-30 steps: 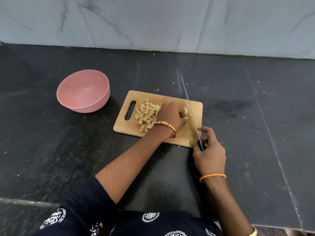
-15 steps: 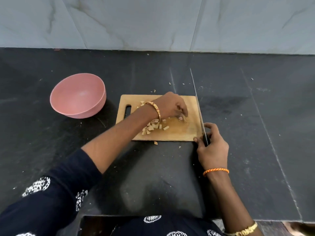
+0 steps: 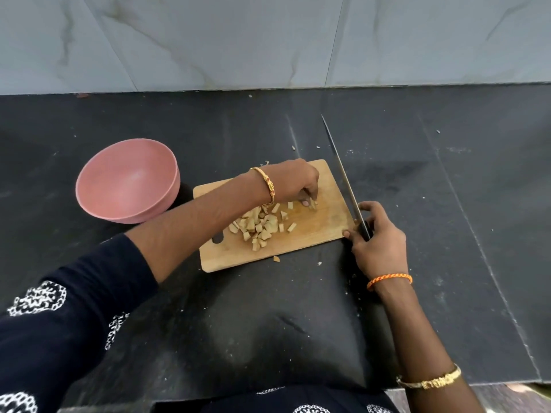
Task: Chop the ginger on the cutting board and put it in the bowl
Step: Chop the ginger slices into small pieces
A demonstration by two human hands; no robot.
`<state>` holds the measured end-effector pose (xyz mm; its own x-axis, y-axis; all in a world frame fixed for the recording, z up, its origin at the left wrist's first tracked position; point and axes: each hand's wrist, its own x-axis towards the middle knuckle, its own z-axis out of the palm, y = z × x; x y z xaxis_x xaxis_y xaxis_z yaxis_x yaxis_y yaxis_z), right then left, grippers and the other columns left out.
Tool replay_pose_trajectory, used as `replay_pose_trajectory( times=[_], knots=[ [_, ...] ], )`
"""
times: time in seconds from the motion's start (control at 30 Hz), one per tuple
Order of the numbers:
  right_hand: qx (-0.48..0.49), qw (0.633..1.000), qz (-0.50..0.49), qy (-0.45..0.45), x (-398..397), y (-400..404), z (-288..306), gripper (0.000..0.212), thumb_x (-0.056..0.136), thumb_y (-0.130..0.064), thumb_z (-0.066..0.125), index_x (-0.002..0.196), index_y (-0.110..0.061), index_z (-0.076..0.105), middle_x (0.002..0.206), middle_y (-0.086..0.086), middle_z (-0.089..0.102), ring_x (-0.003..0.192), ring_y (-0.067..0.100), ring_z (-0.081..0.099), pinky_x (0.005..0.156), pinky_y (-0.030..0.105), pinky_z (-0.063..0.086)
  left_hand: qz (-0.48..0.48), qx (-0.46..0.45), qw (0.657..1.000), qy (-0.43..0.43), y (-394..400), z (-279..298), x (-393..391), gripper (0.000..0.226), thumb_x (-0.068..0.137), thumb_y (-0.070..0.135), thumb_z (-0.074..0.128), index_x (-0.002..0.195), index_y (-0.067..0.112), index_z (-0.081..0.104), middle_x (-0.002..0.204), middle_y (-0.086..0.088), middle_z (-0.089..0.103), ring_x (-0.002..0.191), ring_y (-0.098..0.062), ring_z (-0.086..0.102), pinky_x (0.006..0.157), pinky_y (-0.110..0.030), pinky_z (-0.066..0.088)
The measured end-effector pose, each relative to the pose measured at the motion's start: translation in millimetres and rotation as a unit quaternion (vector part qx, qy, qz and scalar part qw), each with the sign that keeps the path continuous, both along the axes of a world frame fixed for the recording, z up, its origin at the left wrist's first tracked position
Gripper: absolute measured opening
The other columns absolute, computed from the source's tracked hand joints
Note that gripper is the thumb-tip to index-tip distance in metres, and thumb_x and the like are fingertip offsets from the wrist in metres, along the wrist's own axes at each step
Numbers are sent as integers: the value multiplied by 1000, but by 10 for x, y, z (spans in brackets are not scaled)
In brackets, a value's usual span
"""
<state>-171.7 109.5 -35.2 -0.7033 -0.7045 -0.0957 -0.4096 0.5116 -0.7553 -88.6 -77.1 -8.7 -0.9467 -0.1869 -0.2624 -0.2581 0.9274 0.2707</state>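
A wooden cutting board (image 3: pixel 322 231) lies on the black counter with a pile of chopped ginger pieces (image 3: pixel 259 225) on its middle. My left hand (image 3: pixel 293 181) reaches across the board from the left and pinches a ginger piece (image 3: pixel 313 205) with curled fingertips near the board's right half. My right hand (image 3: pixel 377 242) grips the black handle of a long knife (image 3: pixel 343 174) at the board's right edge, blade pointing away. The pink bowl (image 3: pixel 128 181) stands left of the board, with nothing in it that I can see.
Small ginger scraps (image 3: pixel 276 259) lie on the counter in front of and behind the board. A marbled tile wall (image 3: pixel 268 40) rises behind the counter. The counter's front edge (image 3: pixel 462 383) runs near my body.
The board has turned so its handle hole now points toward me. My left hand stayed over the right part of the board, pinching at pieces. The knife stayed at the right edge.
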Motion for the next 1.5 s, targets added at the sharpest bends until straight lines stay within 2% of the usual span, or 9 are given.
replay_pose_trajectory(
  times=[0.17, 0.3, 0.47, 0.63, 0.83, 1.1, 1.27, 1.4, 1.5],
  knots=[
    [5, 1000, -1, 7, 5, -7, 16, 41, 82, -2, 67, 117, -19, 54, 77, -5, 55, 77, 16, 54, 72, 26, 41, -20, -20, 999, -15, 44, -7, -11, 26, 90, 23, 58, 107, 7, 69, 100, -9, 64, 92, -23, 59, 76, -27, 43],
    [8, 1000, 0, 9, 6, -8, 25, 40, 82, -3, 68, 116, -20, 54, 82, -2, 57, 79, 17, 55, 74, 28, 44, 73, -35, 996, 46, 212, -101, 131, 24, 88, 25, 58, 87, 5, 72, 79, -7, 60, 79, -24, 58, 66, -29, 39],
    [9, 1000, 5, 7, -10, -13, 41, 36, 82, -3, 69, 111, -20, 57, 84, -3, 58, 75, 15, 54, 73, 28, 44, 230, -45, 965, 121, 476, -208, 101, 23, 88, 23, 55, 90, 5, 70, 89, -10, 61, 86, -26, 59, 67, -28, 39],
    [-12, 999, 3, 38, 23, 69, 59, 27, 84, -17, 68, 111, -19, 63, 88, -4, 63, 85, 20, 60, 78, 34, 50, 298, 19, 944, 143, 469, -244, 150, 23, 88, 22, 61, 89, 1, 72, 89, -11, 66, 85, -27, 61, 66, -28, 41],
    [-67, 997, 35, 30, 205, 302, 52, 6, 96, -13, 46, 93, -14, 52, 65, -2, 56, 57, 13, 52, 50, 13, 36, 312, 45, 932, 179, 544, -272, 224, 22, 88, 14, 60, 104, 3, 71, 100, -15, 62, 95, -27, 57, 80, -29, 45],
    [-54, 997, 41, -23, 267, 385, -50, 13, 95, -17, 46, 87, -9, 53, 65, 15, 61, 59, 30, 55, 53, 29, 38, 405, 121, 888, 182, 535, -124, 229, 22, 79, 14, 71, 99, 7, 72, 103, -7, 71, 99, -18, 62, 81, -17, 41],
    [-68, 997, 23, -20, 157, 347, -42, 14, 95, -17, 46, 85, -10, 53, 67, 15, 62, 59, 31, 55, 51, 25, 38, 422, 145, 885, 135, 475, -72, 172, 27, 79, 20, 72, 104, 9, 71, 110, -6, 70, 103, -19, 61, 87, -25, 45],
    [-65, 997, 29, -29, 93, 335, -25, 15, 96, -17, 45, 85, -8, 52, 69, 20, 61, 63, 37, 53, 68, 32, 42, 398, 140, 901, 102, 461, -89, 135, 29, 83, 21, 68, 110, 10, 68, 115, -6, 67, 105, -21, 60, 91, -27, 46],
    [-60, 997, 36, -31, 88, 326, -23, 16, 96, -17, 45, 85, -8, 53, 69, 21, 61, 64, 38, 54, 65, 33, 41, 380, 104, 912, 115, 515, -128, 121, 39, 81, 22, 70, 117, 10, 64, 120, -9, 62, 110, -23, 57, 98, -32, 44]
  ],
)
